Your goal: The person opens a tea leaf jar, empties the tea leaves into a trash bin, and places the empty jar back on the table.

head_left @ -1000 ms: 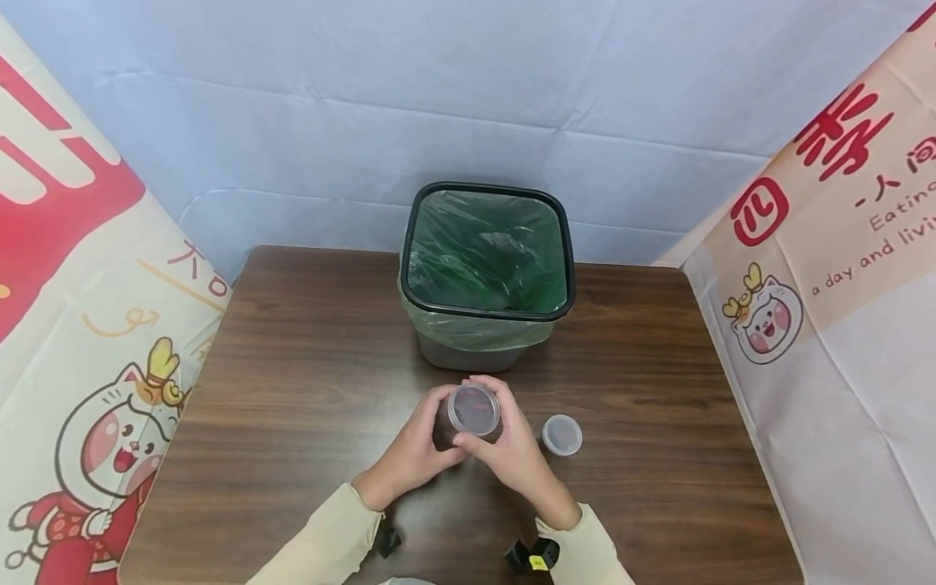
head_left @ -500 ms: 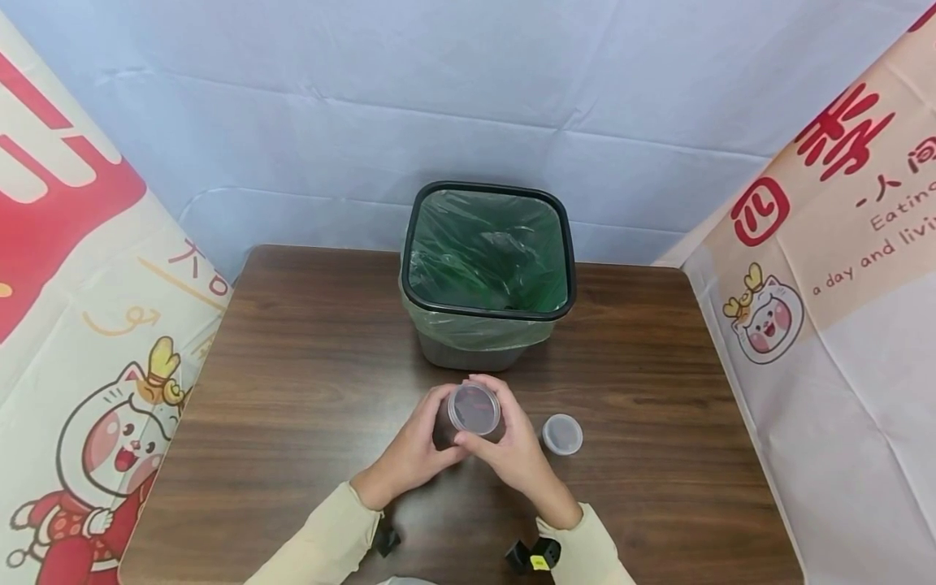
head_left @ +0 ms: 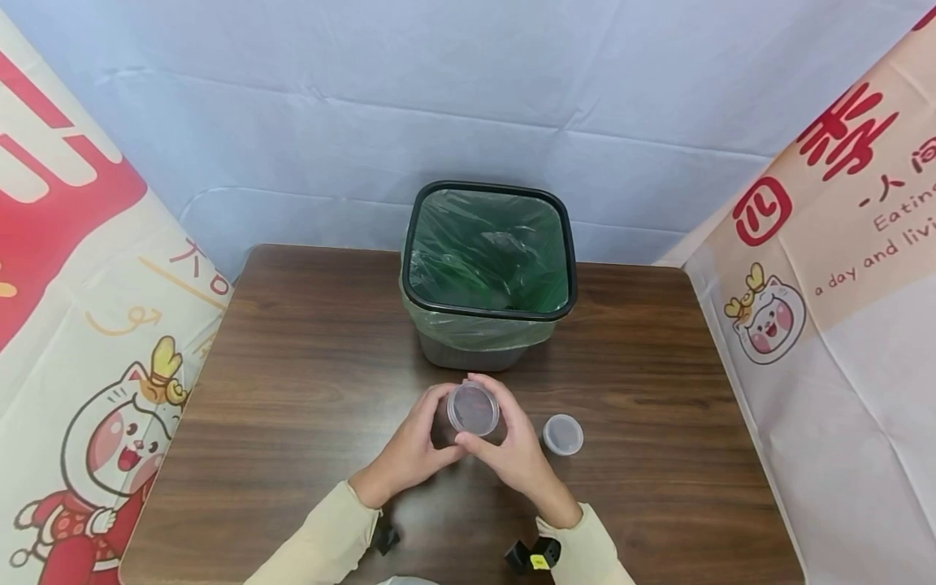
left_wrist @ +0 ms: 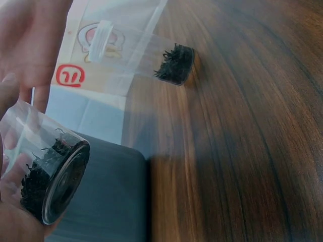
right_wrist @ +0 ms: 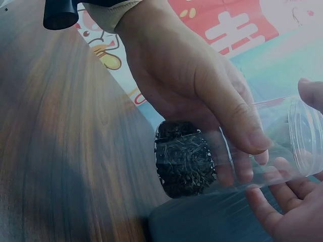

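A clear plastic jar with a translucent lid is held between both hands above the table. Dark, shredded dried stuff, perhaps tea leaves, fills its bottom part in the wrist views. My left hand grips the jar's body, thumb along the near side and fingers curled round it in the right wrist view. My right hand holds the jar's lidded end, thumb and fingers on opposite sides. A second lidded clear jar, with similar dark stuff at its bottom, stands on the table to the right of my right hand.
Beyond my hands a square bin with a black rim and green liner bag stands on the brown wooden table. Pale cloth hangs behind, with printed banners at both sides. Part of a whitish object shows at the bottom edge.
The jar's lidded end has shifted or tilted very slightly. Both hands keep nearly the same place and hold, and the second jar stays put.
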Available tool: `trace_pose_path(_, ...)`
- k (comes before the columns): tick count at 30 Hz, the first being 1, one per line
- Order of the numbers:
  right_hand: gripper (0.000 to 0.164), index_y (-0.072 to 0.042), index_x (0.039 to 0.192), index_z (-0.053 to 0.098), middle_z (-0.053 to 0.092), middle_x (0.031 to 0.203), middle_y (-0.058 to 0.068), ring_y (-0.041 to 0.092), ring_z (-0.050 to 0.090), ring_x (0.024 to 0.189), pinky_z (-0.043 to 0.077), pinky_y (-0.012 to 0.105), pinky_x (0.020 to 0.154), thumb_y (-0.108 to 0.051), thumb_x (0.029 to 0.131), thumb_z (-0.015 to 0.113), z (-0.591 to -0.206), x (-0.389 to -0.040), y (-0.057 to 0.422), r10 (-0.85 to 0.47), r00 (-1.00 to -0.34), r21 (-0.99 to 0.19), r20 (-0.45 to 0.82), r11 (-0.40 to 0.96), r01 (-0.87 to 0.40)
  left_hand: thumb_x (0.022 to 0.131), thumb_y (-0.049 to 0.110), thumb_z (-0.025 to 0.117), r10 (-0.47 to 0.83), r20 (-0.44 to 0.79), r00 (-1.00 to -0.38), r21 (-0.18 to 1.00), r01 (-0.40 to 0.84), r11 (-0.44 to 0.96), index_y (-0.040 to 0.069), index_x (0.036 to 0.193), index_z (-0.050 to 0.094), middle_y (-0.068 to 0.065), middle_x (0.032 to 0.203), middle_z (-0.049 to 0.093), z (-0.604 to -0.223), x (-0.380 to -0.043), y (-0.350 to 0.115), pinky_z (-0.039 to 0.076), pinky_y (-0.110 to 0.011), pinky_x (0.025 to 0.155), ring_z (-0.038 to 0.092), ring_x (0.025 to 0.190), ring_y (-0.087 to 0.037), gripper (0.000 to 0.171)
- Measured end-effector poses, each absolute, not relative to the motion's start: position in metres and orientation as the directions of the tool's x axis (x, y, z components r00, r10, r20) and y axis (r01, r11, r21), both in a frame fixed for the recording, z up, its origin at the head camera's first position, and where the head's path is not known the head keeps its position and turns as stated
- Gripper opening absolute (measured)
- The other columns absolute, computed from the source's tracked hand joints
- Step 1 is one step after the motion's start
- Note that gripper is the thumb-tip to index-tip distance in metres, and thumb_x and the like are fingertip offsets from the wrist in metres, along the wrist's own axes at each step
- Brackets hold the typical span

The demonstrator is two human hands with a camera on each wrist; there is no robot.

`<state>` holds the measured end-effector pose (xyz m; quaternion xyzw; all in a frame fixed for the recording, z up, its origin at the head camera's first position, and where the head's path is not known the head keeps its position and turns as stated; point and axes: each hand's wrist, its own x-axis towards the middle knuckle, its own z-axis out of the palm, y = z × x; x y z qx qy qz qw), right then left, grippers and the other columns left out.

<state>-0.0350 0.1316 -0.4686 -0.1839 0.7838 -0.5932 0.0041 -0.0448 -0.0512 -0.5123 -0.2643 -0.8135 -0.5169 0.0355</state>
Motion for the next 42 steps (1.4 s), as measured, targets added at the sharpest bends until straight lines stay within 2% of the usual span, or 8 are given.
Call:
trace_pose_path(7,0.075,-0.013,0.144,0.041,0.051,0.139,0.007,0.021,0.046,0.125,0.037,0.044,0.103,-0.012,0.077,0.076,-0.47,-0.034,0.131,-0.271,-0.935,-0.938,0.229,0.196,-0.286,0.076,0.036,0.076,0.37,0.331,-0.868,0.823,0.457,0.336,0.013,0.138,0.037,-0.004,0.132,0.048,-0.513,-0.045,-0.052,0.042,-0.043,0.097,0.049,0.117,-0.016,0.076)
trace_pose_path(13,0.084,0.003,0.144,0.031,0.053,0.134,0.02,0.029,0.048,0.122,0.04,0.038,0.1,0.002,0.073,0.075,-0.451,-0.03,0.127,-0.259,-0.928,-0.938,0.268,0.148,-0.312,0.076,0.035,0.077,0.369,0.321,-0.872,0.825,0.448,0.343,0.013,0.138,0.037,-0.004,0.133,0.048,-0.513,-0.046,-0.052,0.041,-0.043,0.098,0.048,0.119,-0.017,0.078)
trace_pose_path(17,0.08,0.01,0.139,0.031,0.053,0.131,0.025,0.034,0.048,0.12,0.04,0.039,0.099,0.007,0.072,0.074,-0.439,-0.028,0.124,-0.254,-0.93,-0.943,0.267,0.129,-0.306,0.073,0.029,0.08,0.355,0.315,-0.88,0.833,0.436,0.341,0.013,0.137,0.04,-0.003,0.132,0.049,-0.512,-0.046,-0.052,0.04,-0.042,0.1,0.047,0.119,-0.016,0.077)
trace_pose_path(20,0.073,0.011,0.134,0.035,0.053,0.131,0.025,0.036,0.049,0.118,0.039,0.04,0.099,0.008,0.072,0.074,-0.439,-0.028,0.123,-0.246,-0.934,-0.949,0.261,0.113,-0.295,0.072,0.028,0.08,0.354,0.319,-0.879,0.83,0.439,0.343,0.009,0.136,0.041,-0.007,0.131,0.05,-0.512,-0.047,-0.05,0.039,-0.043,0.1,0.048,0.119,-0.019,0.077)
trace_pose_path(27,0.071,-0.005,0.136,0.041,0.053,0.134,0.012,0.029,0.048,0.12,0.037,0.037,0.101,0.003,0.073,0.075,-0.471,-0.035,0.129,-0.239,-0.933,-0.955,0.267,0.063,-0.29,0.08,0.041,0.071,0.39,0.331,-0.859,0.81,0.471,0.35,0.01,0.138,0.038,-0.005,0.132,0.049,-0.515,-0.049,-0.051,0.039,-0.041,0.1,0.046,0.121,-0.019,0.074)
trace_pose_path(34,0.071,-0.006,0.136,0.042,0.052,0.135,0.012,0.028,0.047,0.122,0.038,0.034,0.102,0.003,0.074,0.075,-0.475,-0.036,0.131,-0.257,-0.93,-0.959,0.263,0.036,-0.281,0.08,0.042,0.071,0.394,0.333,-0.857,0.804,0.476,0.357,0.009,0.138,0.038,-0.006,0.132,0.049,-0.515,-0.048,-0.051,0.038,-0.041,0.101,0.045,0.121,-0.019,0.073)
trace_pose_path(42,0.071,-0.001,0.137,0.042,0.049,0.136,0.018,0.027,0.045,0.124,0.035,0.03,0.105,0.004,0.074,0.074,-0.479,-0.04,0.135,-0.296,-0.919,-0.965,0.259,-0.057,-0.254,0.08,0.039,0.072,0.386,0.347,-0.855,0.8,0.484,0.354,0.01,0.137,0.039,-0.005,0.132,0.048,-0.515,-0.047,-0.051,0.039,-0.041,0.1,0.045,0.121,-0.017,0.073)
